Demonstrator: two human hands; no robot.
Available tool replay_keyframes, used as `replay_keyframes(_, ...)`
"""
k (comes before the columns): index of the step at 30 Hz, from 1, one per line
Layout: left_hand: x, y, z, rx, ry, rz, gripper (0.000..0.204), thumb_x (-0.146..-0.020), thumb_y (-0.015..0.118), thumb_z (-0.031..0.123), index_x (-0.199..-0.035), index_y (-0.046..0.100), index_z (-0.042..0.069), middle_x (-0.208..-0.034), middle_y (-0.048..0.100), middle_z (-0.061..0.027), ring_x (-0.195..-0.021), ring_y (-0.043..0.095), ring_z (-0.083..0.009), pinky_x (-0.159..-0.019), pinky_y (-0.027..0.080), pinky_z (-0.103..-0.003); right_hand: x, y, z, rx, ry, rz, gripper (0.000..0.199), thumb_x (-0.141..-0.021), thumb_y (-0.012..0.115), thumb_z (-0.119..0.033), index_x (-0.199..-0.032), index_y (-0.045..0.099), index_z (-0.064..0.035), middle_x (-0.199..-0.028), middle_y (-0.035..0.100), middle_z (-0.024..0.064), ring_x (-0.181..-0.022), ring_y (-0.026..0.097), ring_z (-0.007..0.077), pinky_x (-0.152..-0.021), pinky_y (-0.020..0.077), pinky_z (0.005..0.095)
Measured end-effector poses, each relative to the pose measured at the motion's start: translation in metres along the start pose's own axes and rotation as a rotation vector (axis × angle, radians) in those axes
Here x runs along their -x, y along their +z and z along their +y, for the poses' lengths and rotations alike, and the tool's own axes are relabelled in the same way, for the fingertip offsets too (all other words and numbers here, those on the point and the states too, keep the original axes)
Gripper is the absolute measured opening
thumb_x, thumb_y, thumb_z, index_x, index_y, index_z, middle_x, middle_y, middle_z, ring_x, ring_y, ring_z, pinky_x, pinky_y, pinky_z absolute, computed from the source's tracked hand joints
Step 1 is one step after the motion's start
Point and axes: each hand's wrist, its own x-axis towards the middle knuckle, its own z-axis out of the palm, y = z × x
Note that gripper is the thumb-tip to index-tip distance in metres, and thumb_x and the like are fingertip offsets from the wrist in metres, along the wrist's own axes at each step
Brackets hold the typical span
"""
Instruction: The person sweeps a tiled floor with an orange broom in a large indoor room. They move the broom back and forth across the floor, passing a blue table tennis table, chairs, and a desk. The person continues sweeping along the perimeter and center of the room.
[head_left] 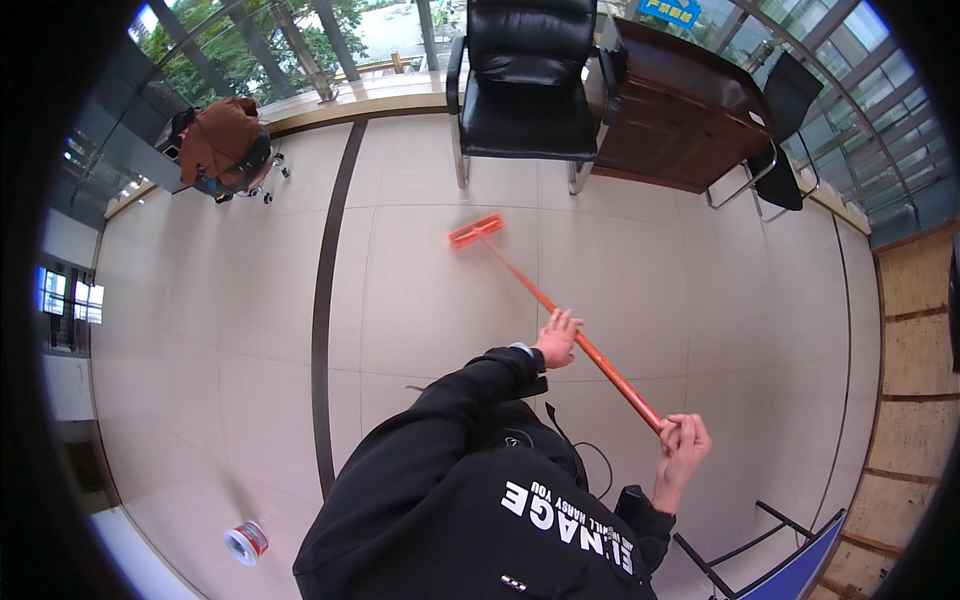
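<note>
A long-handled mop [620,382] slants across the tiled floor in front of me, with an orange-red pole. Its flat, rectangular red head [476,231] rests on the tiles ahead and is slightly blurred. My left hand [557,340] is closed round the pole about midway along. Closer to my body and further right, my right hand [684,450] grips the pole's top end, with the fingers curled over it. Both arms are in black sleeves.
A black armchair [530,115] stands ahead, beside a dark wooden desk [670,120] and another black chair [785,130]. At the far left is a wheeled chair draped in brown cloth [225,145]. A bucket-like tub [246,543] sits lower left; a blue panel on black legs [800,570] stands lower right.
</note>
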Motion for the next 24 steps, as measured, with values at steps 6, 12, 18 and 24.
replay_keyframes(6, -0.072, 0.012, 0.059, -0.063, 0.369, -0.123, 0.06, -0.062, 0.067, 0.007, -0.116, 0.041, 0.02, -0.128, 0.038, -0.0091, -0.129, 0.024, -0.0417, -0.084, 0.045, -0.056, 0.008, -0.004, -0.02, 0.085, -0.141, 0.248, 0.026, -0.093, 0.042, -0.007, -0.072, 0.053, 0.0034, -0.048, 0.03, -0.0053, -0.041, 0.028, 0.0033, -0.047, 0.0321, 0.0194)
replay_keyframes(12, -0.087, 0.031, 0.097, -0.031, 0.6, 0.018, 0.043, -0.065, 0.063, 0.005, -0.104, 0.048, 0.017, -0.107, 0.047, -0.0077, -0.112, 0.039, -0.0364, -0.074, 0.05, -0.043, -0.004, -0.022, -0.043, 0.138, -0.284, 0.363, 0.029, -0.094, 0.039, -0.009, -0.067, 0.046, -0.0004, -0.044, 0.026, -0.004, -0.037, 0.026, 0.0044, -0.046, 0.0348, 0.0221)
replay_keyframes(18, -0.059, 0.003, 0.081, -0.256, 0.592, 0.103, 0.038, -0.067, 0.061, 0.006, -0.103, 0.049, 0.011, -0.091, 0.048, -0.0082, -0.09, 0.046, -0.0297, -0.074, 0.046, -0.036, -0.036, -0.052, -0.051, -0.095, -0.202, 0.183, 0.027, -0.095, 0.042, -0.016, -0.074, 0.051, -0.0012, -0.04, 0.025, -0.0036, -0.03, 0.023, 0.0061, -0.039, 0.0291, 0.023)
replay_keyframes(24, -0.038, -0.022, 0.018, -0.408, 0.329, 0.046, 0.047, -0.069, 0.059, 0.004, -0.113, 0.046, 0.01, -0.099, 0.046, -0.0094, -0.094, 0.045, -0.0309, -0.078, 0.044, -0.039, -0.094, -0.04, -0.011, -0.17, 0.012, 0.046, 0.026, -0.092, 0.045, -0.013, -0.07, 0.052, -0.0011, -0.04, 0.029, -0.0031, -0.031, 0.03, 0.0081, -0.041, 0.0345, 0.0237)
